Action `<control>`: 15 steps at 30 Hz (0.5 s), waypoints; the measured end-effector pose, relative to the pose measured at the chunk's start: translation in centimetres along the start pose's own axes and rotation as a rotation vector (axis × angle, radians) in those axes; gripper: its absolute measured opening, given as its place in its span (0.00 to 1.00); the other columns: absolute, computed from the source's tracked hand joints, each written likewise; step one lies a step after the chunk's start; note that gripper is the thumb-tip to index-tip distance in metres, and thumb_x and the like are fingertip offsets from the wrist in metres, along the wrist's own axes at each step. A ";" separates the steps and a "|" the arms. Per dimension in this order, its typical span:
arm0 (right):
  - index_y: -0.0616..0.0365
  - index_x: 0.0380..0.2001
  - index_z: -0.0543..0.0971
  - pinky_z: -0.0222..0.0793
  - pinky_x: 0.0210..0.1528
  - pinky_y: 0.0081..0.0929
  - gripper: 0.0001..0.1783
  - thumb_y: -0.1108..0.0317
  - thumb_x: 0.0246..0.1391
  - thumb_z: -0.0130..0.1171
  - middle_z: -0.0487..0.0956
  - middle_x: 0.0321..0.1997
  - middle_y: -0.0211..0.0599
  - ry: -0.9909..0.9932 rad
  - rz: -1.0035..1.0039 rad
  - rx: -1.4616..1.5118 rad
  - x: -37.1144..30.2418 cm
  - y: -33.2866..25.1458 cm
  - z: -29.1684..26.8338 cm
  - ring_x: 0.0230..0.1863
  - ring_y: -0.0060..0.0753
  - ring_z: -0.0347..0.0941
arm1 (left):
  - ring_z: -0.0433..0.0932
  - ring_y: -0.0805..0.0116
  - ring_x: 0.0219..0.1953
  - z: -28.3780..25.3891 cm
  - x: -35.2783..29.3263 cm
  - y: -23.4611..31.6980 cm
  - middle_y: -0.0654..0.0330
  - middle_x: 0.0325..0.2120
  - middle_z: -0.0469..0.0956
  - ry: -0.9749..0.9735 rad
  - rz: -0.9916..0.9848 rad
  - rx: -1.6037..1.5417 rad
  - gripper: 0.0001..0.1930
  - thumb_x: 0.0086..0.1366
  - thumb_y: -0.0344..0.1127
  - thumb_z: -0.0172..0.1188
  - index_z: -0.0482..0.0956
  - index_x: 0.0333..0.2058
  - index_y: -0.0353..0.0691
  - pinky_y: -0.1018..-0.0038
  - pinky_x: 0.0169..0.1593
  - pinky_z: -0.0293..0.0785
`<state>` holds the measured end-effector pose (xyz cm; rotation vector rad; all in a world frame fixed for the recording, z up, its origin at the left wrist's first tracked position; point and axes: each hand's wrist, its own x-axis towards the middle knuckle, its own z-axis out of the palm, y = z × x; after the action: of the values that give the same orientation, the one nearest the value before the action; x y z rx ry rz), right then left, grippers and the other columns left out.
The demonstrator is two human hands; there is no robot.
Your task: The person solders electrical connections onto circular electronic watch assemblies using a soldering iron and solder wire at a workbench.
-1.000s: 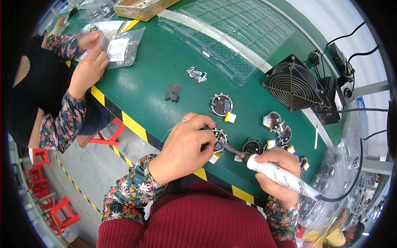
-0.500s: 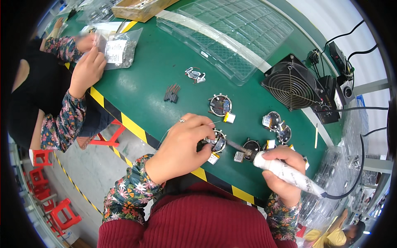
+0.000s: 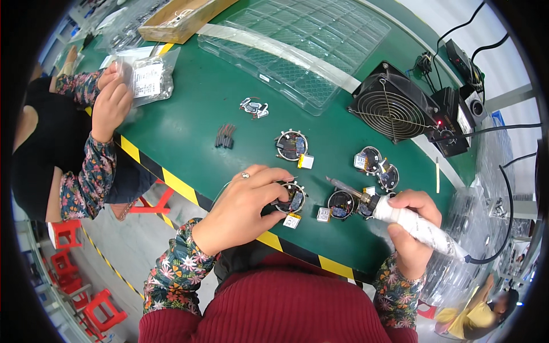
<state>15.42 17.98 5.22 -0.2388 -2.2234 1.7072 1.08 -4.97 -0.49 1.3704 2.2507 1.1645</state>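
My left hand is closed at the near edge of the green table, thumb and fingers gripping the rim of a round circuit assembly. A thin solder wire runs through the same hand, its end showing by the fingertips. Attached to that assembly is a small silver battery. My right hand grips a soldering iron by its white-wrapped handle. The iron's tip points left, apart from the held assembly and above another round assembly.
Further round assemblies with batteries lie beyond my hands and to the right. Black sleeved wires and small white-edged parts sit farther left. A black fan and clear compartment box stand behind. At left, a co-worker holds a plastic bag.
The soldering iron has drawn back to the right, its tip leaving the held assembly. My left hand still grips that assembly. The whole view has shifted slightly.
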 end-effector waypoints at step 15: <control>0.64 0.33 0.75 0.63 0.31 0.17 0.18 0.66 0.37 0.63 0.75 0.29 0.34 0.033 -0.050 -0.003 -0.1 0.4 0.0 0.28 0.21 0.69 | 0.71 0.57 0.41 0.9 -1.2 -0.3 0.57 0.43 0.72 0.199 0.171 0.165 0.12 0.40 0.24 0.65 0.75 0.28 0.37 0.65 0.42 0.70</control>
<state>15.50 18.05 4.87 -0.2080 -2.1904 1.6620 2.00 -5.60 -1.53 1.6014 2.4558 1.2425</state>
